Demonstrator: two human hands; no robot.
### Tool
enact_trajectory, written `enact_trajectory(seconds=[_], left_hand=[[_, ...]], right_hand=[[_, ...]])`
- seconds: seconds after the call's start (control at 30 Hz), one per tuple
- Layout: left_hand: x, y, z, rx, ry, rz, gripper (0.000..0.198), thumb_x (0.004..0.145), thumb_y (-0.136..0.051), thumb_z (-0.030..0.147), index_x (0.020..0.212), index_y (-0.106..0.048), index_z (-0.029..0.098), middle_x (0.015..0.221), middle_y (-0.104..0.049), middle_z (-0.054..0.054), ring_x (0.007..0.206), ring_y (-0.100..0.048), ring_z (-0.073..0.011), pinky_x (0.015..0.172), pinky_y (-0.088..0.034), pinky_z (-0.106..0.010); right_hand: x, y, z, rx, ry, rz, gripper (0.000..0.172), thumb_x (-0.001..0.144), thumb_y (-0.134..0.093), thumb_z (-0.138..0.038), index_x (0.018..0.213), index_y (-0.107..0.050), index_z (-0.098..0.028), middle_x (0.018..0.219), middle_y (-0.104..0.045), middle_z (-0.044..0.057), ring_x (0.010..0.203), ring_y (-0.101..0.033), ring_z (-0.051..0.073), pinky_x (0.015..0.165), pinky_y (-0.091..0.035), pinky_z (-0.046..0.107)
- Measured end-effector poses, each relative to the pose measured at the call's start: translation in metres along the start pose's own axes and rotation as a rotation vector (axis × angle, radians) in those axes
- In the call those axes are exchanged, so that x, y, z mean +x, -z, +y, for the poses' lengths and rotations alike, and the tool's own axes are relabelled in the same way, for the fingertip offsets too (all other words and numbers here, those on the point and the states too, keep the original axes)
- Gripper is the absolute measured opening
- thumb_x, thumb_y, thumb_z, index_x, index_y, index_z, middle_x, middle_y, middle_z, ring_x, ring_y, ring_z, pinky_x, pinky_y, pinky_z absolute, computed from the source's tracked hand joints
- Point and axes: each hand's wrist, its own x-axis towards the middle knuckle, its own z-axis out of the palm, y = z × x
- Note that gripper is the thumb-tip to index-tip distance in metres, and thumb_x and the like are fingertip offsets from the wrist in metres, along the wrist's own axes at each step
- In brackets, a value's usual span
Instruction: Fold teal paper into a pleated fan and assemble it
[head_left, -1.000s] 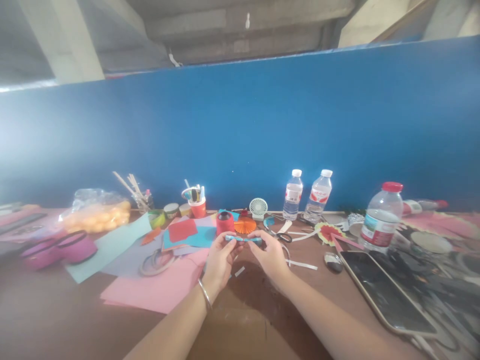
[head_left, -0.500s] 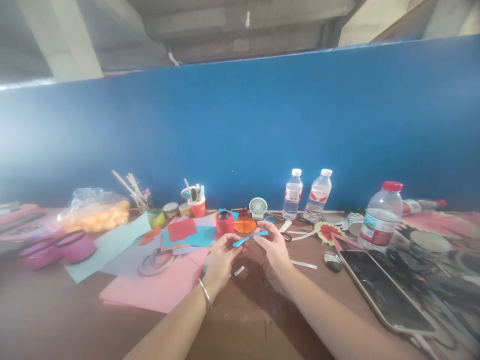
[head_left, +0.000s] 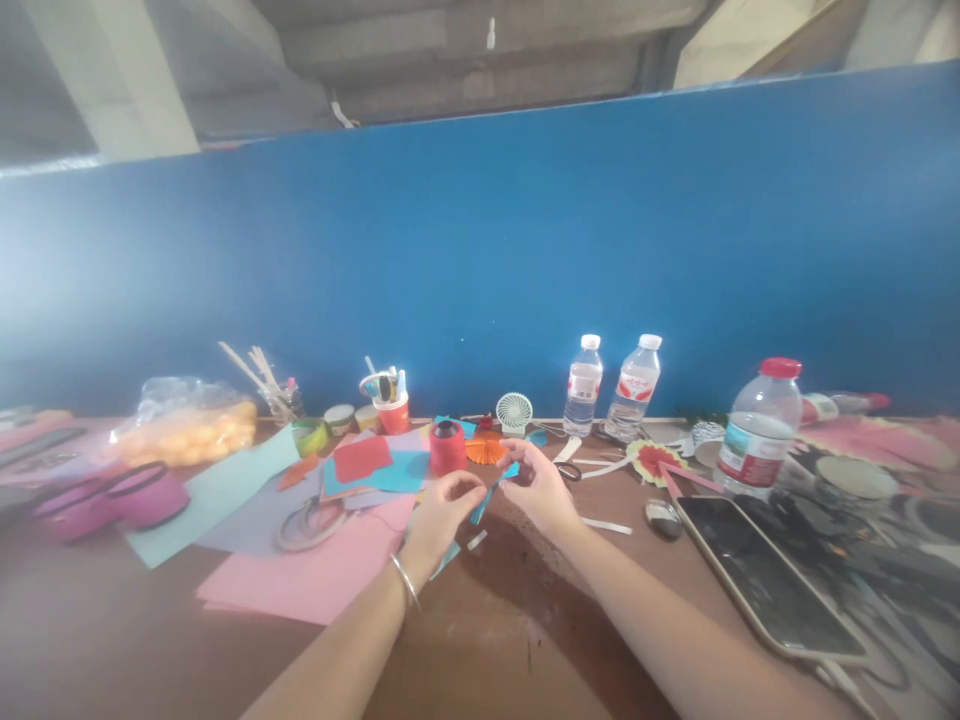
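Note:
A narrow blue folded paper (head_left: 481,508) hangs at a slant between my two hands, above the brown table. My right hand (head_left: 538,490) pinches its upper part between thumb and fingers. Left of the paper is my left hand (head_left: 444,515), a bracelet on its wrist, its thumb and fingertips pressed together near the paper's middle; what lies between them is too small to tell. Just behind the hands stand a red spool (head_left: 448,450) and an orange folded paper fan (head_left: 485,449). A small white scrap (head_left: 477,540) lies below the blue paper.
Pink sheets (head_left: 300,580) and a light green sheet (head_left: 217,495) lie at the left. A small white fan (head_left: 514,412) and clear bottles (head_left: 583,390) stand at the back. A phone (head_left: 769,570), a paper flower (head_left: 654,462) and a red-capped bottle (head_left: 761,430) are at the right.
The blue paper has turned from nearly level to a steep slant. My left hand has moved off its left end toward the middle, and a blue piece now shows below my left hand.

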Motion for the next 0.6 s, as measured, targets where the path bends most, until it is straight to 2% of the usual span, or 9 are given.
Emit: enact_trajectory(seconds=[0.13,0.3,0.43,0.6], left_hand=[[0.002,0.0,-0.005,0.098,-0.08,-0.038,0.014,0.058,-0.061,0.025,0.069,-0.062,0.015,0.065,-0.06,-0.003,0.058,-0.051,-0.0125,0.052,-0.04,-0.021],[0.001,0.0,-0.009,0.154,-0.105,-0.108,0.015,0.058,-0.061,0.02,0.072,-0.062,0.016,0.07,-0.062,-0.004,0.066,-0.055,-0.0157,0.063,-0.042,-0.025],[0.001,0.0,-0.01,0.214,-0.106,-0.142,0.016,0.061,-0.06,0.022,0.076,-0.061,0.017,0.074,-0.062,-0.004,0.069,-0.056,-0.0163,0.065,-0.042,-0.025],[0.003,0.0,-0.011,0.137,-0.081,-0.142,0.021,0.062,-0.061,0.025,0.08,-0.058,0.015,0.076,-0.061,-0.006,0.072,-0.056,-0.0167,0.066,-0.043,-0.026]], right_hand=[[0.0,0.0,0.0,0.004,-0.018,0.01,0.045,0.057,-0.046,-0.009,0.1,-0.046,-0.019,0.077,-0.052,-0.001,0.06,-0.047,0.01,0.055,-0.04,0.022],[0.001,0.0,0.001,0.079,-0.076,0.019,0.045,0.054,-0.047,-0.007,0.098,-0.047,-0.02,0.075,-0.051,-0.003,0.056,-0.048,0.008,0.053,-0.04,0.021],[0.002,0.0,0.001,0.17,-0.2,0.1,0.045,0.052,-0.053,-0.007,0.095,-0.049,-0.019,0.073,-0.053,-0.003,0.059,-0.051,0.01,0.057,-0.042,0.023],[0.002,-0.002,0.001,0.436,-0.391,0.195,0.05,0.049,-0.063,-0.01,0.096,-0.049,-0.021,0.078,-0.055,-0.001,0.061,-0.055,0.011,0.058,-0.045,0.026]])
